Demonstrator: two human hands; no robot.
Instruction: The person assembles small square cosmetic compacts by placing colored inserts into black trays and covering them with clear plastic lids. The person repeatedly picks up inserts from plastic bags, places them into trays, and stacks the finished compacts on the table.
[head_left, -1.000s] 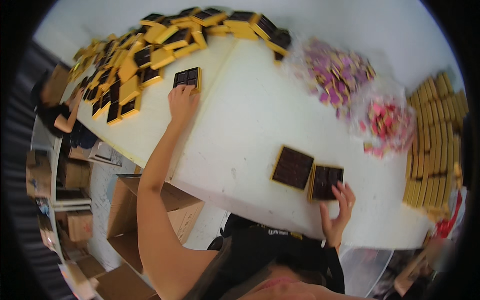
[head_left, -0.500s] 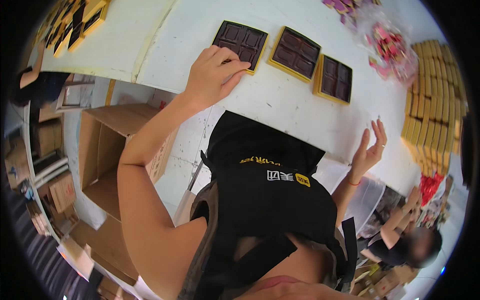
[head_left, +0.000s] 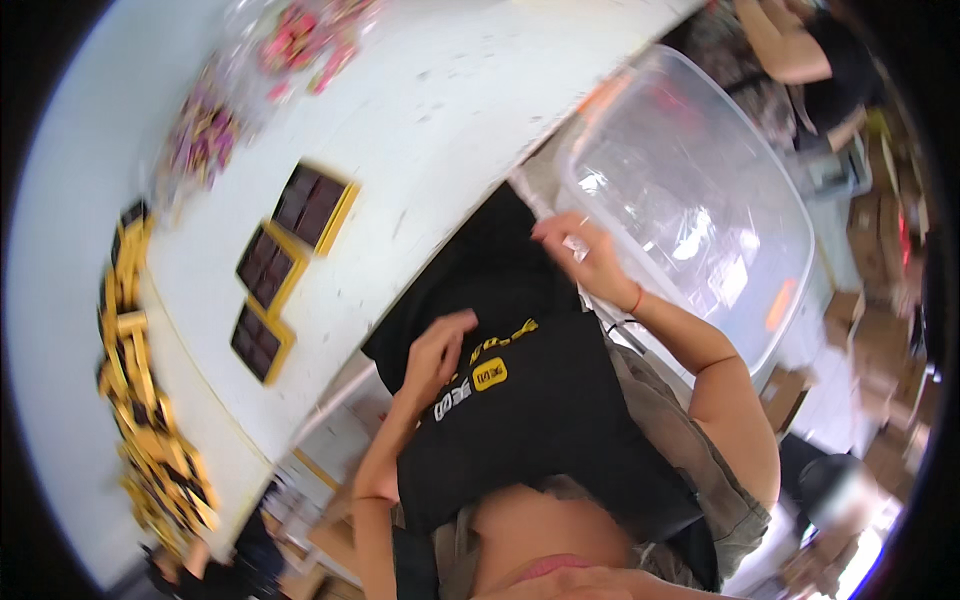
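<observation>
Three shallow yellow boxes lie on the white table, each with a dark brown insert divided into square wells: the far box (head_left: 314, 205), the middle box (head_left: 268, 265) and the near box (head_left: 258, 342). All three are apart from my hands. My left hand (head_left: 432, 355) hovers before my black apron (head_left: 530, 400), fingers loosely bent, holding nothing that I can see. To the right, my right hand (head_left: 588, 258) is beside the near rim of a large clear plastic bin (head_left: 690, 200). Its fingers are stretched out and somewhat blurred, with no object visible in them.
Clear bags with pink pieces (head_left: 295, 40) and purple pieces (head_left: 205, 135) lie on the table's far side. A long row of yellow-and-black boxes (head_left: 150, 400) runs along the left. Other people (head_left: 800, 70) are at the far right and lower left. Cardboard boxes (head_left: 880, 240) stand at right.
My view has swung to the right, bringing the clear bin into sight. My left hand has come off the box and back to the apron. The right hand is now by the bin.
</observation>
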